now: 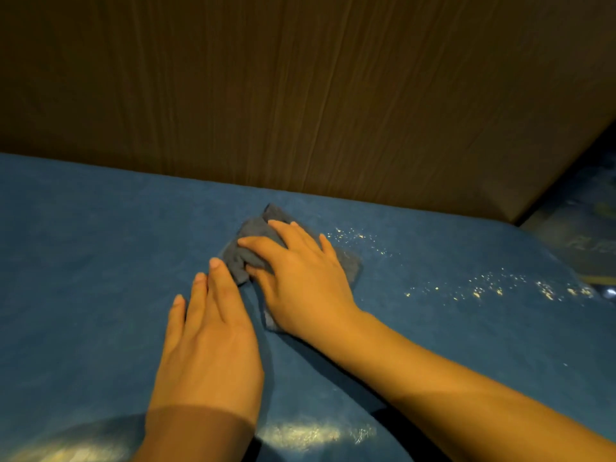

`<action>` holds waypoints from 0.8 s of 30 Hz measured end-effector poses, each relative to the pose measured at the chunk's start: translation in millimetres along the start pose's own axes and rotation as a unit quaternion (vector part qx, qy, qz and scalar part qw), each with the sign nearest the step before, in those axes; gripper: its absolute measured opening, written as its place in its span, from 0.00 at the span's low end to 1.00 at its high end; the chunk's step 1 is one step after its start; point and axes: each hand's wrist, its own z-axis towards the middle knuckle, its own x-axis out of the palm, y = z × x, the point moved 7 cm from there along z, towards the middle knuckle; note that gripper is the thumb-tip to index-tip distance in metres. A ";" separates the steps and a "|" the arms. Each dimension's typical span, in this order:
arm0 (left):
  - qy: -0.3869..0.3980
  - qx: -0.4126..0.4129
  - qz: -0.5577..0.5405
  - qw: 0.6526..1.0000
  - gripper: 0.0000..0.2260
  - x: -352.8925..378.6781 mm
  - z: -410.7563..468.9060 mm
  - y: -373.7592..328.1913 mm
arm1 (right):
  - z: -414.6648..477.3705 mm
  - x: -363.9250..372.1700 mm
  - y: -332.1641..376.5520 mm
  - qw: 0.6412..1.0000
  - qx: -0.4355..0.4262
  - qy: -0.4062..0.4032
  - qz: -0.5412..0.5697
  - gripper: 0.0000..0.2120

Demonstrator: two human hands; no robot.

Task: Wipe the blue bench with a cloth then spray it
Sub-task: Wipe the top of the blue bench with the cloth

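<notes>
The blue bench (100,261) fills the lower half of the head view. A grey cloth (248,235) lies bunched on it near the middle. My right hand (300,275) presses flat on top of the cloth, fingers spread and slightly curled into the fabric. My left hand (210,341) rests flat on the bench just left of the cloth, fingers together, its fingertips close to the cloth's edge. Pale crumbs (483,286) are scattered on the bench to the right of the cloth. No spray bottle is in view.
A brown wood-grain wall (300,95) rises directly behind the bench. The bench's right end drops off to a dark floor area (586,235). Bright light patches fall on the bench's near edge (300,433).
</notes>
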 end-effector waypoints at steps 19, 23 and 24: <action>0.032 0.030 -0.024 0.999 0.29 -12.9 -0.6 -10.9 | 43.9 -61.5 -180.6 0.952 0.300 -0.041 -0.053 0.24; -0.102 0.047 -0.023 0.993 0.21 -10.3 -0.1 -8.4 | 33.6 -68.9 -192.3 0.946 0.313 -0.068 -0.046 0.18; -0.095 0.038 -0.010 0.995 0.20 -7.7 -0.2 -8.3 | 34.0 -68.7 -189.4 0.947 0.310 -0.071 -0.045 0.17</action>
